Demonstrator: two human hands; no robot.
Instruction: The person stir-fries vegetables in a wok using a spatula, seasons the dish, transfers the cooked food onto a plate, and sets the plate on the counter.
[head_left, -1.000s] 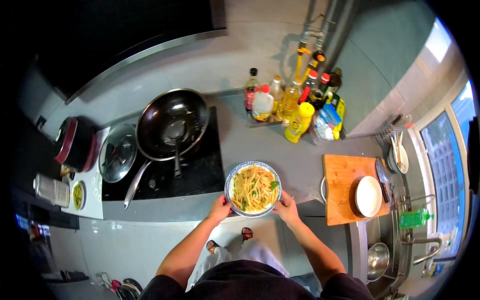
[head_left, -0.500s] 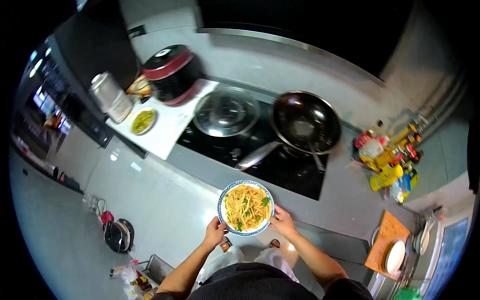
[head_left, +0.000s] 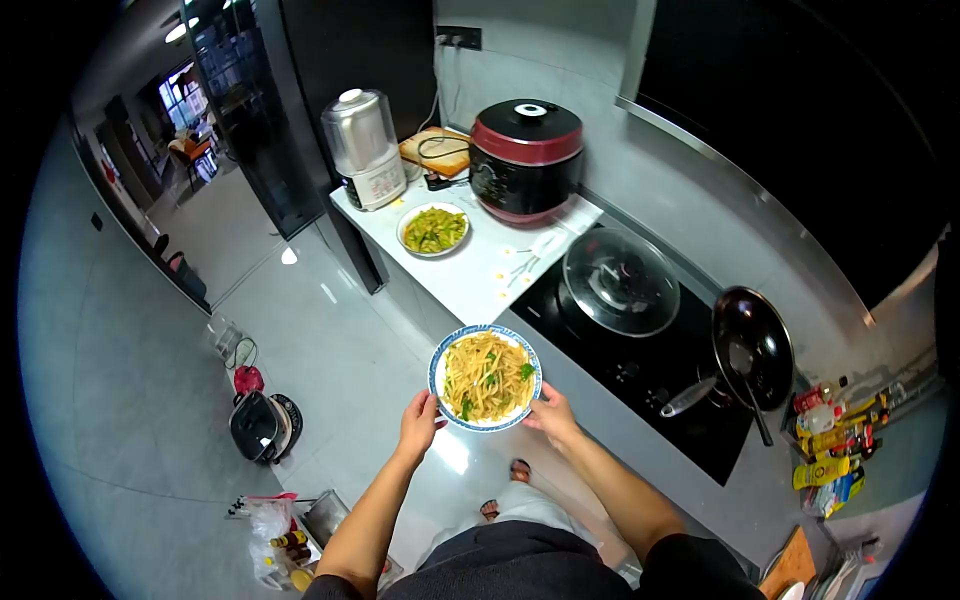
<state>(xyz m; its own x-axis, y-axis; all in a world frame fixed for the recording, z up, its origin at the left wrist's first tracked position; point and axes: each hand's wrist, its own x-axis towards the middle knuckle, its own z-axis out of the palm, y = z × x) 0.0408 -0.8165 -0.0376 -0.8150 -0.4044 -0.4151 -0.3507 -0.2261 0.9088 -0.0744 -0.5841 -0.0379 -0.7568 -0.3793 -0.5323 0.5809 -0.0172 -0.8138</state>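
A blue-rimmed plate [head_left: 486, 378] heaped with pale shredded food and bits of green is held level in front of my body, over the floor by the counter edge. My left hand [head_left: 418, 424] grips its lower left rim. On the lower right rim, my right hand [head_left: 552, 412] is closed with the thumb near the top edge. Beyond the plate, a white dish of green food [head_left: 433, 230] sits on the white counter [head_left: 480, 283], left of a red and black cooker [head_left: 525, 160].
A glass lid [head_left: 621, 281] and a dark wok [head_left: 752, 345] with a ladle rest on the black cooktop [head_left: 690, 420]. A blender-like appliance [head_left: 365, 150] stands at the white counter's left end. Bottles [head_left: 835, 440] are at far right; bags [head_left: 270, 530] and a black item [head_left: 262, 425] lie on the floor.
The view has swung left, so the cooktop, wok and bottles have shifted right in the picture, and the white counter is nearer the middle. Both hands still hold the plate.
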